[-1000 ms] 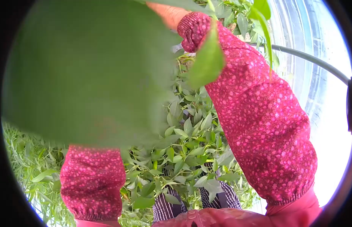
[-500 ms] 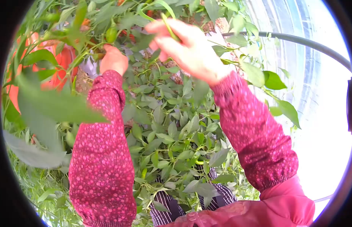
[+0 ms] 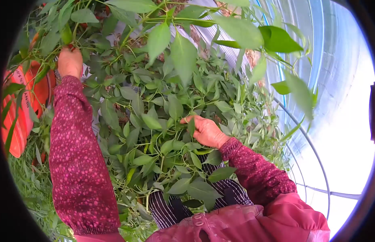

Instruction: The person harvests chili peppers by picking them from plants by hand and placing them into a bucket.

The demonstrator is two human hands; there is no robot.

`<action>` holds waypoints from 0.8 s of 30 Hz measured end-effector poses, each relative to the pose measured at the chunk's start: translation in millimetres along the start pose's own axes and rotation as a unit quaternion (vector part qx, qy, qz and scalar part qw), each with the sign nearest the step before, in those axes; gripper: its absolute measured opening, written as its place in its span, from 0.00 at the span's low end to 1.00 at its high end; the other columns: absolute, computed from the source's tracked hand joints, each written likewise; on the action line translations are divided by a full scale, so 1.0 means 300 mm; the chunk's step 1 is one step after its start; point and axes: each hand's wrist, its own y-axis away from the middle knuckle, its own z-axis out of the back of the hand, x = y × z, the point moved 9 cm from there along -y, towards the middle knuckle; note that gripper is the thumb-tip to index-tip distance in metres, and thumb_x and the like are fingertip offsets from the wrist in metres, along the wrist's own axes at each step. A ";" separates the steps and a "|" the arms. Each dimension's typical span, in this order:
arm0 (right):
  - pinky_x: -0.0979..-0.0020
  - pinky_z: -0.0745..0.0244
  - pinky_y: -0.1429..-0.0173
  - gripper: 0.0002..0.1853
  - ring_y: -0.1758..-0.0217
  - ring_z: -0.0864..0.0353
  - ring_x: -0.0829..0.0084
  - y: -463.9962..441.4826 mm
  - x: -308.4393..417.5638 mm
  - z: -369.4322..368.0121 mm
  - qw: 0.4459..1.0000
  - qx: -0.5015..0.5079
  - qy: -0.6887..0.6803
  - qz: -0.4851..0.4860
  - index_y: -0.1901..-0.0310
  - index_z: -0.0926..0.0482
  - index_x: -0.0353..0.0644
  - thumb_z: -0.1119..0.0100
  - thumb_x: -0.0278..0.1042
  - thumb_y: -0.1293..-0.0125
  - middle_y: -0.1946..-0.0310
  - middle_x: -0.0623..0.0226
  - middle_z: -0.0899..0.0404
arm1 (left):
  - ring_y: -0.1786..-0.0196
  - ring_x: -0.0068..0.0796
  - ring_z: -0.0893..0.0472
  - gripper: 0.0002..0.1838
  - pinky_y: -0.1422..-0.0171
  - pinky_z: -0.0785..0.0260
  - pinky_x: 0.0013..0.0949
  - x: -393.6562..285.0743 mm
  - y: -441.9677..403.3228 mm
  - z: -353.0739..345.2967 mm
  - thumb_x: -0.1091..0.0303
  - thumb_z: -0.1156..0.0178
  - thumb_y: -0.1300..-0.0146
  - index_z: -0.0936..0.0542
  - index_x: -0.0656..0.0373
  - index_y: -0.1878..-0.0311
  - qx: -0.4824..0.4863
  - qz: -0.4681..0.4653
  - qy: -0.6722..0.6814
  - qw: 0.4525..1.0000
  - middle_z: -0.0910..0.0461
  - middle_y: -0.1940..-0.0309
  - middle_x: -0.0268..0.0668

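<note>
My left hand (image 3: 70, 62) is closed among the pepper stems at the upper left. Just above it hangs a green pepper (image 3: 66, 34); whatever lies inside the fingers is hidden. My right hand (image 3: 210, 132) is low in the foliage near the middle, with its fingers bent together at a stem. A leaf (image 3: 191, 126) covers part of those fingers, so what they grip does not show. Below this hand a slender green pepper (image 3: 202, 152) hangs among the leaves, and another green pepper (image 3: 130, 176) is lower left.
An orange-red bag (image 3: 19, 115) with printed letters is at the left beside the plants. Large leaves (image 3: 240, 32) hang close to the camera at the top. Clear plastic sheeting (image 3: 336, 76) and a curved hoop (image 3: 316, 155) stand at the right. Striped trousers (image 3: 165, 209) show below.
My right hand has come down from the upper plants into the lower foliage; the thin green pepper seen at its fingers no longer shows. My left hand remains closed near a green pepper as the view shifts.
</note>
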 end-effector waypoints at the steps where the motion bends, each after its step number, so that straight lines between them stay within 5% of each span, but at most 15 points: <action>1: 0.65 0.24 0.56 0.23 0.60 0.21 0.55 0.009 -0.004 -0.005 1.000 -0.002 0.025 -0.012 0.49 0.28 0.47 0.49 0.21 0.49 0.56 0.57 0.24 | 0.51 0.53 0.24 0.21 0.46 0.33 0.44 -0.001 -0.001 -0.022 0.58 0.47 0.42 0.24 0.64 0.52 0.045 0.002 -0.023 0.999 0.23 0.54 0.55; 4: 0.61 0.24 0.56 0.22 0.59 0.22 0.55 0.035 -0.031 -0.049 0.994 0.038 0.083 -0.060 0.50 0.28 0.48 0.47 0.23 0.49 0.54 0.57 0.24 | 0.48 0.54 0.25 0.20 0.45 0.35 0.45 -0.004 0.007 -0.003 0.58 0.48 0.42 0.23 0.60 0.52 0.081 -0.001 -0.106 0.991 0.24 0.52 0.54; 8: 0.58 0.25 0.55 0.20 0.57 0.22 0.54 0.104 -0.106 -0.148 0.988 0.083 0.118 -0.050 0.50 0.29 0.44 0.48 0.24 0.47 0.53 0.56 0.25 | 0.48 0.53 0.25 0.22 0.43 0.35 0.44 -0.001 -0.011 -0.050 0.61 0.50 0.43 0.27 0.63 0.48 0.103 -0.025 -0.055 0.993 0.24 0.52 0.55; 14: 0.57 0.27 0.55 0.21 0.56 0.23 0.52 0.091 -0.100 -0.128 0.990 0.070 0.095 -0.079 0.47 0.30 0.42 0.45 0.29 0.45 0.51 0.51 0.27 | 0.43 0.55 0.28 0.27 0.39 0.37 0.45 0.048 -0.007 -0.047 0.59 0.46 0.45 0.31 0.64 0.43 0.042 0.125 -0.044 0.990 0.27 0.46 0.54; 18: 0.56 0.27 0.53 0.23 0.55 0.24 0.49 0.106 -0.091 -0.135 0.993 0.028 0.088 -0.068 0.45 0.32 0.42 0.46 0.30 0.44 0.47 0.48 0.31 | 0.53 0.56 0.23 0.25 0.46 0.33 0.47 0.056 -0.075 -0.030 0.52 0.49 0.47 0.19 0.68 0.62 0.017 0.033 -0.065 0.997 0.22 0.61 0.58; 24: 0.55 0.28 0.52 0.17 0.55 0.25 0.49 0.102 -0.086 -0.135 0.997 0.009 0.044 -0.066 0.52 0.33 0.36 0.49 0.28 0.44 0.50 0.50 0.30 | 0.50 0.54 0.24 0.22 0.46 0.33 0.47 0.071 -0.028 -0.070 0.56 0.48 0.42 0.25 0.64 0.51 0.055 -0.006 -0.118 0.991 0.23 0.54 0.55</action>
